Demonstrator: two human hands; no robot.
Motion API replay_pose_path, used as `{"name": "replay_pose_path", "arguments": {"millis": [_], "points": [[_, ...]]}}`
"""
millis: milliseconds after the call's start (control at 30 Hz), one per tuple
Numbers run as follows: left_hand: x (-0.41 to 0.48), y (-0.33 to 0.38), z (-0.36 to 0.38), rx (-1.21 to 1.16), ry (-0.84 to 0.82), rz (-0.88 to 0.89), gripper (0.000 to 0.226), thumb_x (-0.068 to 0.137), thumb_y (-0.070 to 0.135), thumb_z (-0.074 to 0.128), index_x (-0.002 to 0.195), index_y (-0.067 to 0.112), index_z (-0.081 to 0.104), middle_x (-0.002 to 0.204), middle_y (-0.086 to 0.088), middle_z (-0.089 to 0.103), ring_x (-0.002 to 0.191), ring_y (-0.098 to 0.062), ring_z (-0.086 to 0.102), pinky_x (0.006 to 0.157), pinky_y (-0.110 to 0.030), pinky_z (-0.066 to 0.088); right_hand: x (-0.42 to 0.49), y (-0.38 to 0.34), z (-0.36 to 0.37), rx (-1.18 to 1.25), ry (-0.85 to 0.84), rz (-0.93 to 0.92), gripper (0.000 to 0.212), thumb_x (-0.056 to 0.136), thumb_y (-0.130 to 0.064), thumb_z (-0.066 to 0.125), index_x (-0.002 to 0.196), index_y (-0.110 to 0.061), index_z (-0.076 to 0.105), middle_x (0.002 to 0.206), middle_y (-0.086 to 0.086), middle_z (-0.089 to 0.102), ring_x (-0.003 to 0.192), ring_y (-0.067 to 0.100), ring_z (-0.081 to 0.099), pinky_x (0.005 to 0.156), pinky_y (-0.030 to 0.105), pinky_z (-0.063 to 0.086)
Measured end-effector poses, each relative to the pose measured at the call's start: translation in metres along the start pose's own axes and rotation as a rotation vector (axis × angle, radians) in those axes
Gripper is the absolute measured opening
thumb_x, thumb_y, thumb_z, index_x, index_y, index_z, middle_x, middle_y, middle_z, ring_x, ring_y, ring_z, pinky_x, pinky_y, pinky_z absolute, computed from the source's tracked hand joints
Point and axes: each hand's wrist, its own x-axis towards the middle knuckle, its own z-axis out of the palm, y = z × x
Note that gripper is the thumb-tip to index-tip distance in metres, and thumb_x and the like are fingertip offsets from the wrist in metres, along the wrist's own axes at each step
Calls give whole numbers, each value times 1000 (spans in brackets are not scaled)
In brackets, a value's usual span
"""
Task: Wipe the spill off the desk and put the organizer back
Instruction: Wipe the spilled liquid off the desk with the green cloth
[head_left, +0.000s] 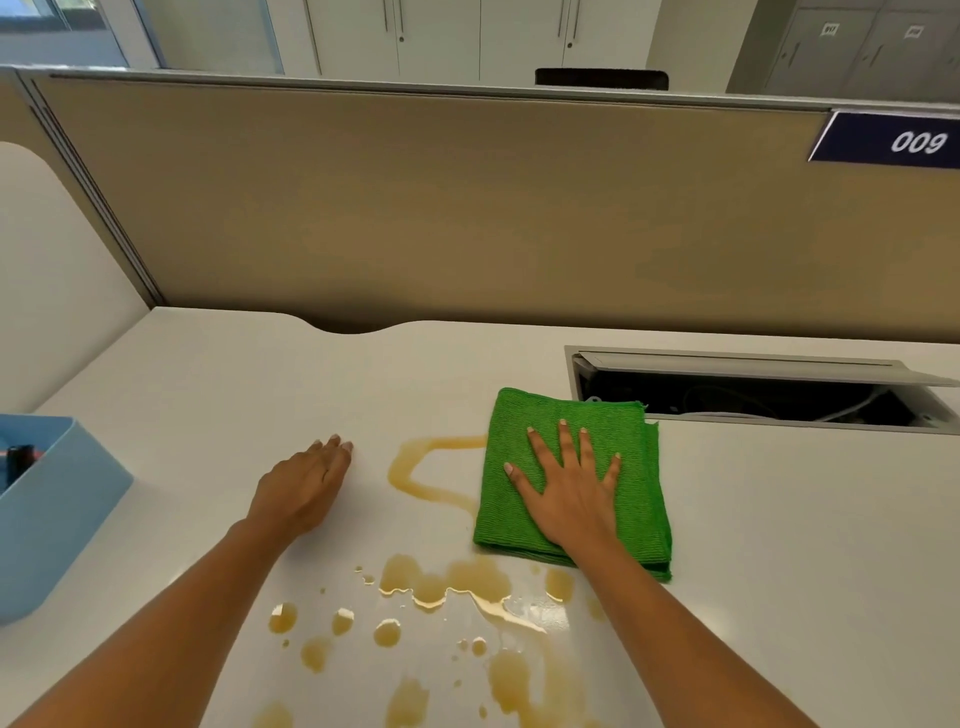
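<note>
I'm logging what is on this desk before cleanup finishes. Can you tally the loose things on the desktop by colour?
Green: 1, the folded cloth under the right hand
Blue: 1, the organizer bin at the left edge
Total: 2
The left hand rests flat on the desk, holding nothing.

Tan partition panel (415, 208) ran along the far side. Navy plate (893, 140) marked "009" sat at its upper right. Cable hatch (753, 364) was propped open, wires visible inside. White cabinets (441, 36) stood behind.
</note>
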Motion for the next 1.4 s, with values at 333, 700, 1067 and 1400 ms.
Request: {"name": "replay_pose_path", "arguments": {"millis": [333,700,1067,1400], "points": [[0,-3,-2,11,-9,39,46,98,34,17,138,23,36,152,4,29,141,-17,25,109,-38,26,9,-39,6,23,-28,-76,70,85,-71,11,146,-38,5,159,4,-4,145,27,-9,110,60,-11],[4,-14,1,12,-9,99,45,98,32,15,138,27,35,153,6,27,142,-13,22,111,-37,25,18,-91,20,58,-64,-211,78,76,-81,11,144,-43,9,159,1,-2,145,25,-11,109,59,-15],[4,-26,4,-218,93,147,44,98,34,20,135,23,42,147,2,39,137,-16,32,112,-36,25,-1,-123,26,83,-62,-147,70,84,-71,9,146,-38,8,159,1,-4,145,25,-10,109,58,-13],[-8,-86,-4,-209,43,130,45,98,33,19,139,24,33,154,3,25,144,-11,11,119,-37,-1,24,-86,-8,40,-206,-599,51,91,-57,33,140,-43,28,158,-7,6,145,14,3,114,54,2]]}}
